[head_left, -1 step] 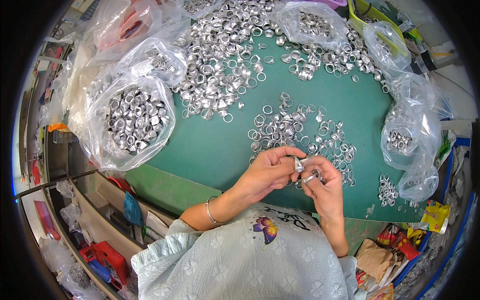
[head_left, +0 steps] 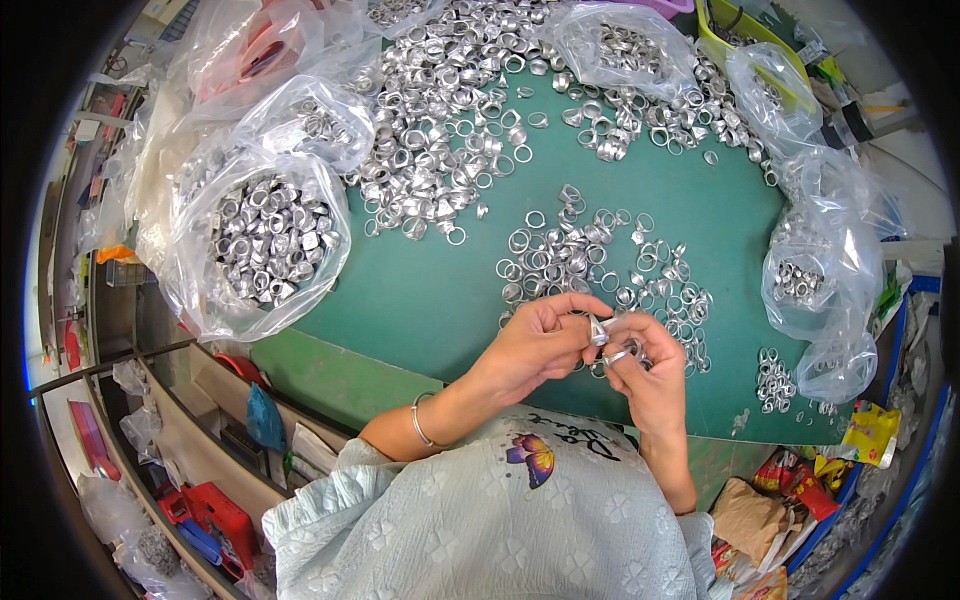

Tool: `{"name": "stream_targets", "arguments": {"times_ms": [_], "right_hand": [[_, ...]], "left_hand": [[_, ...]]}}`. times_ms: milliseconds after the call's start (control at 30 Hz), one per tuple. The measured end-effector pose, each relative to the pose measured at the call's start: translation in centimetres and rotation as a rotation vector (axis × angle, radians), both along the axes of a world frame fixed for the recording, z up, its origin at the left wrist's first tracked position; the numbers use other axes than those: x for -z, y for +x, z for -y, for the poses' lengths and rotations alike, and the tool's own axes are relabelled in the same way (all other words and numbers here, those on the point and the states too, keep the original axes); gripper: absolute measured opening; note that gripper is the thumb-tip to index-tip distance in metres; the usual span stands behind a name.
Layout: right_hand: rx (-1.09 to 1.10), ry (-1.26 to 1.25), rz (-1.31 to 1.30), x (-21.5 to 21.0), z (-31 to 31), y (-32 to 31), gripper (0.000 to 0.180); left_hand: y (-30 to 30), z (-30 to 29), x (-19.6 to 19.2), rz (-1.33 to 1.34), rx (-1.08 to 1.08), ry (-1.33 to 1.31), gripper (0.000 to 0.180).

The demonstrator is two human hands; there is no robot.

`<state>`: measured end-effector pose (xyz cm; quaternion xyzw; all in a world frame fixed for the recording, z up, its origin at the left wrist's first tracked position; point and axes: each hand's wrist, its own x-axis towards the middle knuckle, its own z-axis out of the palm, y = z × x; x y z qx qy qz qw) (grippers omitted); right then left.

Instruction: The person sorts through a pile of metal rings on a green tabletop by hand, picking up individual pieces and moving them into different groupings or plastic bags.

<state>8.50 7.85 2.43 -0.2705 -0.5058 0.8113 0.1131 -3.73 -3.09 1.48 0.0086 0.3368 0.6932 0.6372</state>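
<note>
The person's pale top (head_left: pixel 450 510), printed with a butterfly, sits nearest. To its left, drawers (head_left: pixel 240 400) hold a blue bag (head_left: pixel 266 418), with a red object (head_left: pixel 222 520) below; to its right lie a brown bag (head_left: pixel 750 515) and a yellow packet (head_left: pixel 870 434).

Above the near edge of the green table (head_left: pixel 400 300), the left hand (head_left: pixel 535 345) pinches a silver ring (head_left: pixel 597 330) between thumb and finger. The right hand (head_left: pixel 650 365) is curled close beside it, fingertips at that ring; another band (head_left: pixel 617 357) shows at its thumb, though whether worn or gripped cannot be told.

Just beyond the hands spreads a loose cluster (head_left: pixel 565 255) of rings, with a small heap (head_left: pixel 774 382) off to the right. Clear bags flank the surface: a left bag (head_left: pixel 335 255) full of chunky rings, a right bag (head_left: pixel 850 270) partly filled. Farther back, a large pile (head_left: pixel 430 150) covers the table, near a far bag (head_left: pixel 580 35) and a lime tray (head_left: pixel 714 42).
</note>
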Motion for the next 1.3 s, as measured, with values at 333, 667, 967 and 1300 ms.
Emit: {"name": "stream_targets", "arguments": {"times_ms": [333,667,967,1300], "right_hand": [[0.070,0.116,0.015,0.3,0.1,0.2,0.013],[0.082,-0.268,-0.124,0.9,-0.4,0.4,0.016],[0.075,-0.051,-0.058,0.9,-0.2,0.4,0.015],[0.088,-0.347,-0.098,0.8,-0.9,0.2,0.014]], "left_hand": [[0.5,-0.3,-0.4,-0.115,-0.002,-0.009,0.021],[0.5,-0.3,-0.3,-0.292,-0.054,-0.058,0.016],[0.7,-0.6,-0.2,-0.377,-0.086,-0.084,0.015],[0.1,-0.7,0.3,0.005,-0.014,0.000,0.015]]}}
